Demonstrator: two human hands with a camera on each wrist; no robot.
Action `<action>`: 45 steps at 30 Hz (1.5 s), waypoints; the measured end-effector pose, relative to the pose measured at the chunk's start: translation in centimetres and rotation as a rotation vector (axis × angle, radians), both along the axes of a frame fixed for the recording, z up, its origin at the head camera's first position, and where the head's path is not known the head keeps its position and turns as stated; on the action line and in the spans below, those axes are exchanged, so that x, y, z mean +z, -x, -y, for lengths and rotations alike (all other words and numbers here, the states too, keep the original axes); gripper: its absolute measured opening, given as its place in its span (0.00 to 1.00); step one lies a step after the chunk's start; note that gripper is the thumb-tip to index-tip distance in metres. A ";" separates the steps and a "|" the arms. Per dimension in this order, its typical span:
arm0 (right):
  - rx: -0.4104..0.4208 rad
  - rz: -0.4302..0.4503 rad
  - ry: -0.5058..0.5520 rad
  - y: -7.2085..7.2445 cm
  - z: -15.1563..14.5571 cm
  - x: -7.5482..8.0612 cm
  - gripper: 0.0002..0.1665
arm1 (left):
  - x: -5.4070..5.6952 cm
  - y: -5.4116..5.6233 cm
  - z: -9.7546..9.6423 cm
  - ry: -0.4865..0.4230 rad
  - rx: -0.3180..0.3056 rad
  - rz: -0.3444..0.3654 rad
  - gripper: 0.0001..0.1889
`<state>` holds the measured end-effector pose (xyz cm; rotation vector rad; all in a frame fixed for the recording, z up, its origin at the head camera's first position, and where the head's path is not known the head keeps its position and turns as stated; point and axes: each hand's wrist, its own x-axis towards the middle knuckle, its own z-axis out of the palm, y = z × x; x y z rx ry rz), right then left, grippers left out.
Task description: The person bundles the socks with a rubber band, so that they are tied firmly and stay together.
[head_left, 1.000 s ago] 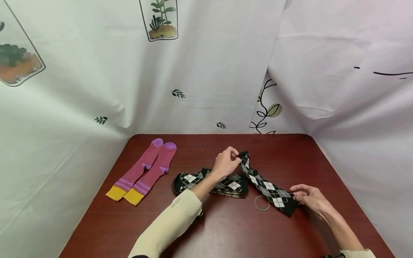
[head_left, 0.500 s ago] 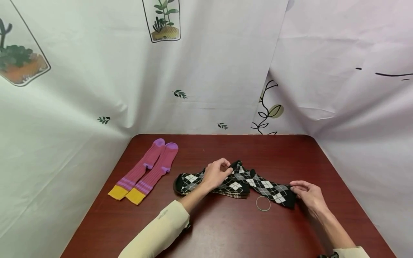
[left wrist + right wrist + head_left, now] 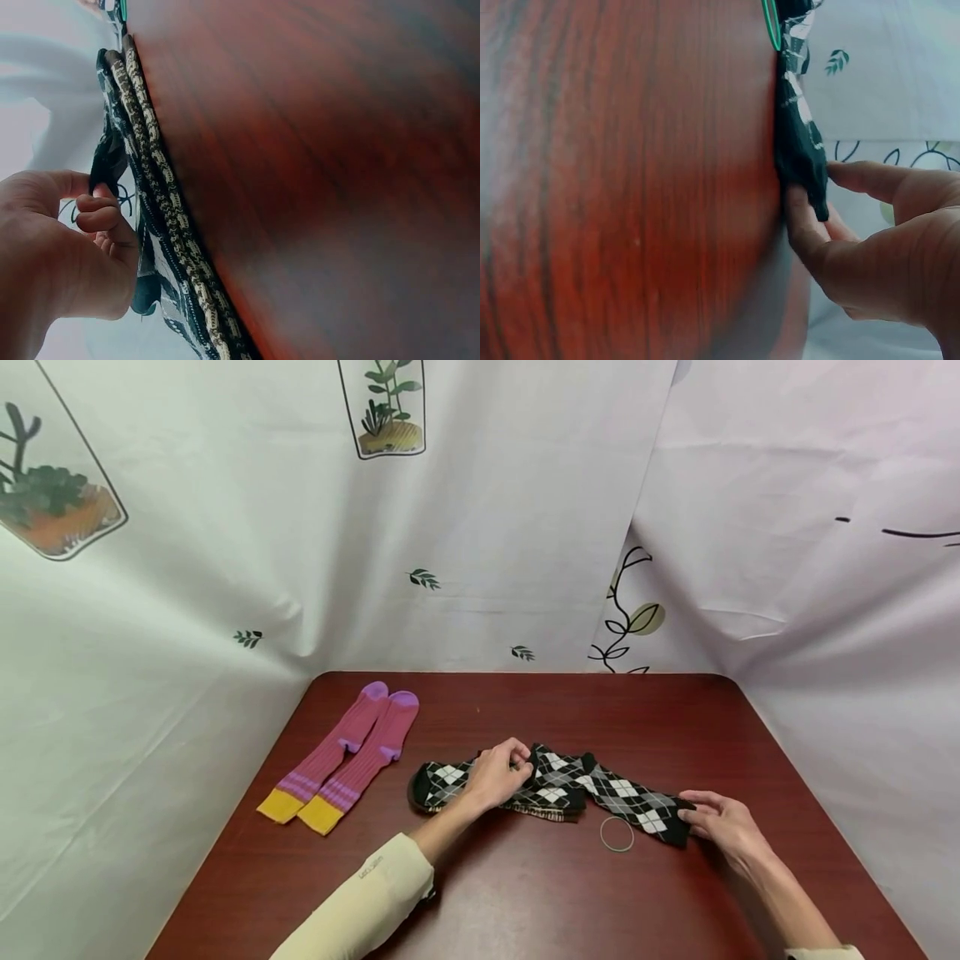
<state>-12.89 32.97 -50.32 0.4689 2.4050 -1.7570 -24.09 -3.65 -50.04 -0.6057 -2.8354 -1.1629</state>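
Observation:
A black, grey and white argyle sock (image 3: 621, 789) stretches slantwise between both hands. Its black toe end is pinched by my left hand (image 3: 497, 775), above another argyle sock (image 3: 446, 783) lying flat in a layered stack. In the left wrist view, thumb and fingertips grip dark fabric over the stacked sock edges (image 3: 161, 157). My right hand (image 3: 726, 827) holds the black cuff at the other end; in the right wrist view the cuff (image 3: 802, 165) sits between thumb and fingers, close to the tabletop. The left forearm hides part of the stack.
Two pink socks (image 3: 367, 727) with purple toes and yellow cuffs lie side by side at the left of the dark red table (image 3: 525, 885). A thin green ring (image 3: 617, 834) lies just in front of the argyle sock. White printed cloth (image 3: 480, 527) surrounds the table.
My left hand has moved left and down, laying the toe end of the sock over the stack. The right hand keeps the cuff and has shifted only slightly.

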 end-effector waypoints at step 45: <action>-0.278 -0.280 0.280 1.2 1.7 3.0 0.13 | 1.5 -0.6 4.4 -0.260 0.035 -0.029 0.03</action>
